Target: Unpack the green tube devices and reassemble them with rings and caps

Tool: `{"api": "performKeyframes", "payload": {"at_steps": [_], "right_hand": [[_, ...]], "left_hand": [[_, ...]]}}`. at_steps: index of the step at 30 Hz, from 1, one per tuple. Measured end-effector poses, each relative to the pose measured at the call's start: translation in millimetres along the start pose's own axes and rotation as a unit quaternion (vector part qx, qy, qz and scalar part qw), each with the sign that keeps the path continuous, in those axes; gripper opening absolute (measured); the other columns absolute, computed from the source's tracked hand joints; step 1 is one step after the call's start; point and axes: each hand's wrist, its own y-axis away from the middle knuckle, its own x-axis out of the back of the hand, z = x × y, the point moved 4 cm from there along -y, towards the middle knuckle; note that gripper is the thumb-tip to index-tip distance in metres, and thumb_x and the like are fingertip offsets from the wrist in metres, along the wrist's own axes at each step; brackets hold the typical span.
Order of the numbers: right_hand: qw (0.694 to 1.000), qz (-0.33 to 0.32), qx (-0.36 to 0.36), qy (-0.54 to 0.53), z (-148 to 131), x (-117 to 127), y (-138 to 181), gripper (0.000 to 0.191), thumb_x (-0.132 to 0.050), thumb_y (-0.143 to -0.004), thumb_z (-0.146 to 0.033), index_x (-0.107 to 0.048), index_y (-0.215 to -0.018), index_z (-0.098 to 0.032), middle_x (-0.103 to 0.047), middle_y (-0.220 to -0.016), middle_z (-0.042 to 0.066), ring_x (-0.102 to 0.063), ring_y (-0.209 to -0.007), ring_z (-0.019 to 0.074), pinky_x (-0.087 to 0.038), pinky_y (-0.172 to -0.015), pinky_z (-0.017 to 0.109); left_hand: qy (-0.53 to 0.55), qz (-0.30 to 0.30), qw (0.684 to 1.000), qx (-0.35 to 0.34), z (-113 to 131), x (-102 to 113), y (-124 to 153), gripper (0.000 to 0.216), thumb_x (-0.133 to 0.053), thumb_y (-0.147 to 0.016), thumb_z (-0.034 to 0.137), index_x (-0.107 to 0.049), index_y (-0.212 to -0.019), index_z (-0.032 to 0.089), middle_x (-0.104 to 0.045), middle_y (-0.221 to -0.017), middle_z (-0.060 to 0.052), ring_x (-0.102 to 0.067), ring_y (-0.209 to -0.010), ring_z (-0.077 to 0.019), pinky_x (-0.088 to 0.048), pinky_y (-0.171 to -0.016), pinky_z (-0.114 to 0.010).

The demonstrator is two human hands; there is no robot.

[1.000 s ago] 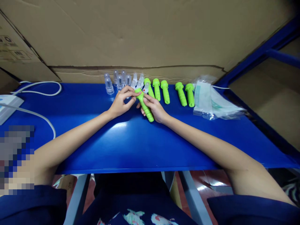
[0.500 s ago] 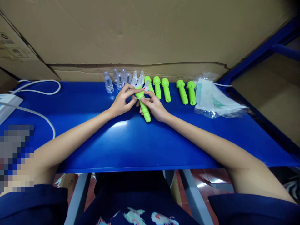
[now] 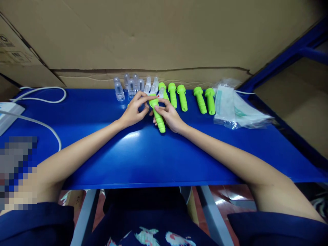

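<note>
My right hand [image 3: 169, 116] grips a bright green ribbed plastic handle [image 3: 158, 119], held tilted over the blue table [image 3: 143, 153]. My left hand [image 3: 134, 110] pinches the handle's top end between thumb and fingers, where a small clear piece with a red spot [image 3: 160, 94] shows. Several more green handles [image 3: 182, 98] lie in a row behind and to the right. A cluster of small clear plastic caps [image 3: 130, 86] stands just behind my left hand.
Clear plastic bags [image 3: 234, 109] lie at the right of the table. A white cable [image 3: 43, 100] and a white device [image 3: 9, 114] sit at the left. Cardboard sheets [image 3: 153, 37] form a wall behind. A blue frame rail [image 3: 289, 56] runs along the right.
The green handle has tipped a little more upright and both hands have shifted slightly toward the row. The left fingers stay pinched at its top.
</note>
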Motion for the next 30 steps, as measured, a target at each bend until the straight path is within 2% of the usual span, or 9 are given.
{"api": "performKeyframes", "payload": {"at_steps": [3, 9, 15, 19, 25, 30], "right_hand": [[1.0, 0.016, 0.013, 0.011, -2.9, 0.1, 1.1, 0.073, -0.078, -0.086, -0.058, -0.029, -0.132, -0.031, -0.069, -0.083, -0.008, -0.066, -0.056, 0.0129, -0.057, -0.05, 0.026], [1.0, 0.01, 0.02, 0.017, -7.5, -1.9, 2.5, 0.063, -0.074, -0.089, -0.057, -0.031, -0.125, -0.031, -0.069, -0.083, -0.007, -0.066, -0.056, 0.0132, -0.055, -0.05, 0.026], [0.999, 0.005, 0.028, 0.037, -9.5, -2.9, 1.6, 0.061, -0.069, -0.092, -0.063, -0.036, -0.131, -0.029, -0.07, -0.082, -0.006, -0.064, -0.056, 0.0114, -0.052, -0.05, 0.023], [0.999, -0.001, 0.02, 0.04, -9.0, -2.7, 1.2, 0.061, -0.067, -0.091, -0.065, -0.038, -0.132, -0.029, -0.07, -0.082, -0.005, -0.062, -0.056, 0.0107, -0.051, -0.049, 0.022], [0.999, 0.005, 0.022, 0.025, -9.0, -0.5, 0.6, 0.048, -0.062, -0.097, -0.054, -0.038, -0.129, -0.028, -0.067, -0.077, -0.007, -0.057, -0.05, 0.0103, -0.045, -0.045, 0.02], [0.999, 0.013, 0.024, 0.034, -9.7, -1.8, 0.7, 0.053, -0.063, -0.093, -0.057, -0.036, -0.128, -0.028, -0.066, -0.073, -0.009, -0.054, -0.047, 0.0095, -0.04, -0.042, 0.019]], "left_hand": [[0.012, 0.001, 1.0, 0.002, -1.2, -0.4, -0.3, 0.054, -0.053, -0.092, 0.012, -0.06, -0.143, 0.023, -0.065, -0.115, -0.009, -0.064, -0.105, -0.02, -0.055, -0.098, -0.035], [0.08, 0.035, 0.996, 0.035, -10.0, -1.5, 0.3, 0.034, -0.053, -0.092, 0.016, -0.061, -0.124, 0.017, -0.071, -0.112, -0.01, -0.067, -0.083, -0.0144, -0.052, -0.075, -0.028], [0.063, 0.053, 0.996, 0.036, -8.2, 0.9, -1.5, 0.024, -0.051, -0.091, 0.015, -0.067, -0.108, 0.017, -0.072, -0.107, -0.007, -0.067, -0.081, -0.0127, -0.051, -0.075, -0.026], [0.047, 0.047, 0.997, 0.039, -6.6, 2.6, -2.0, 0.029, -0.05, -0.091, 0.013, -0.071, -0.109, 0.018, -0.072, -0.103, -0.006, -0.065, -0.082, -0.0138, -0.052, -0.076, -0.027], [0.049, 0.034, 0.998, 0.015, -7.4, 1.8, 0.0, 0.031, -0.051, -0.093, 0.013, -0.076, -0.111, 0.017, -0.072, -0.116, -0.009, -0.065, -0.088, -0.0143, -0.05, -0.073, -0.026], [0.048, 0.026, 0.998, 0.01, -7.6, 0.2, 0.4, 0.034, -0.051, -0.091, 0.009, -0.075, -0.113, 0.018, -0.07, -0.116, -0.009, -0.063, -0.086, -0.0134, -0.05, -0.071, -0.025]]}}
